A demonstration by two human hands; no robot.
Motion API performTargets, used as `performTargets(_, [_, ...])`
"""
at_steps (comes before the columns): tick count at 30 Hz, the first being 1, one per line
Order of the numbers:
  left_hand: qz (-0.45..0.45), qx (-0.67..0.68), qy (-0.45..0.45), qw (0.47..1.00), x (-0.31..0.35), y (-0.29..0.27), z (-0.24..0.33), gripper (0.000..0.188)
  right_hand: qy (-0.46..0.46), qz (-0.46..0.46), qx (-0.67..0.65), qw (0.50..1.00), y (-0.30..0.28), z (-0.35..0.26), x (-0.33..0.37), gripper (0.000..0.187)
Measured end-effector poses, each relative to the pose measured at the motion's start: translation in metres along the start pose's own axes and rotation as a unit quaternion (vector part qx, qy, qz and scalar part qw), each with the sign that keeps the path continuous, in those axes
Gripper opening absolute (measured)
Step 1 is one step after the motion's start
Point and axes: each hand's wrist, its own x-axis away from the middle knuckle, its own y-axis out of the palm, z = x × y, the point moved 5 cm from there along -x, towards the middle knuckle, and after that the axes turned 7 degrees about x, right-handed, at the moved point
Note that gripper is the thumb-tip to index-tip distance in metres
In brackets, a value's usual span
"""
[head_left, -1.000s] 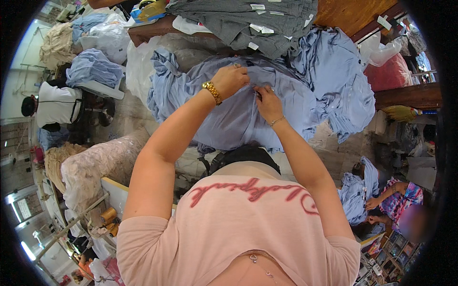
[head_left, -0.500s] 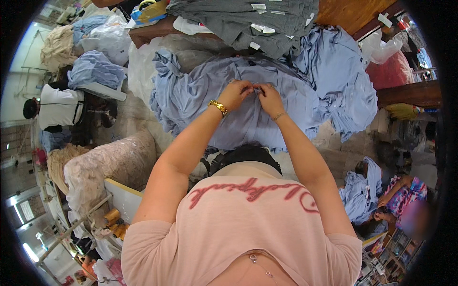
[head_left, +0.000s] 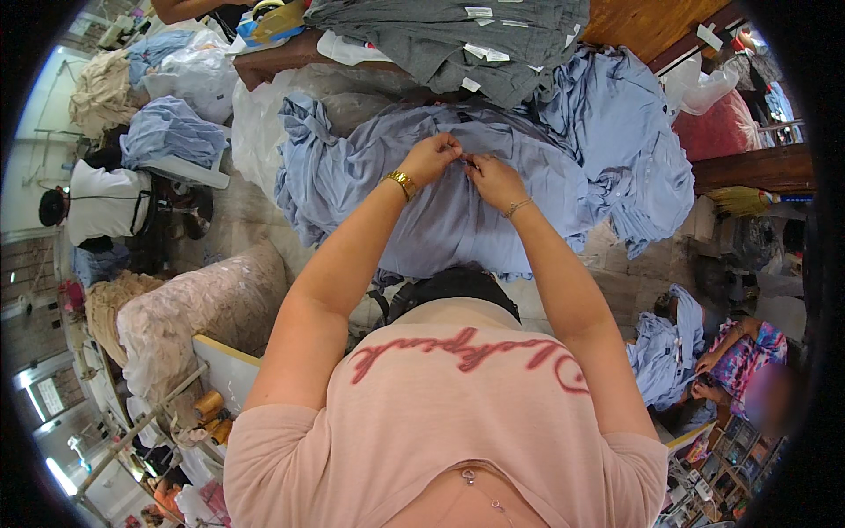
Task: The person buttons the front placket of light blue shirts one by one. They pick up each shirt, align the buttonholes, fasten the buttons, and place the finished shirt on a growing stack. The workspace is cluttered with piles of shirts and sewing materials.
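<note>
Light blue garments lie spread in a heap in front of me, draped down close to my lap. Above the middle of the heap, my left hand is closed in a pinch, a gold bracelet on its wrist. Close to its right, my right hand is pinched as well, with a thin bracelet on that wrist. The fingertips of both hands nearly meet. Whatever is between them is too small to make out. More blue cloth hangs in folds on the right.
Grey garments with white labels lie on a wooden table beyond the heap. A large wrapped bundle is at left. A person in a white top sits far left; another in a patterned top handles blue cloth at lower right.
My left hand has risen slightly, and my right hand has tilted, its fingertips shifting a little left. Both stay pinched over the blue garments. An arm shows more at the top left.
</note>
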Motion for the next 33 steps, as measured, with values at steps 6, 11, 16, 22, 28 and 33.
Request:
performTargets(6, [-0.001,-0.018,-0.012,1.0,0.003,0.0,0.012,0.021,0.046,-0.009,-0.003,0.999,-0.004,0.001,-0.002,0.027])
performTargets(11, [0.002,0.062,0.005,0.998,0.002,-0.001,0.003,0.02,0.065,0.01,-0.01,0.998,-0.003,0.004,-0.005,0.027])
performTargets(16, [0.273,0.435,-0.013,0.858,-0.002,-0.086,0.006,0.015,0.128,0.181,-0.204,0.953,-0.008,0.031,0.003,0.027])
performTargets(22, [0.37,-0.429,0.16,0.808,0.023,-0.122,0.083,0.039,0.116,0.244,-0.18,0.946,-0.031,0.076,0.037,0.019])
performTargets(28, [-0.028,-0.206,0.124,0.97,0.002,0.003,0.059,0.026,0.031,0.129,-0.122,0.984,-0.027,0.089,0.017,0.02])
performTargets(33, [-0.019,-0.256,0.201,0.945,-0.017,0.071,0.049,0.023,0.041,0.086,-0.094,0.991,-0.029,0.103,0.015,0.019])
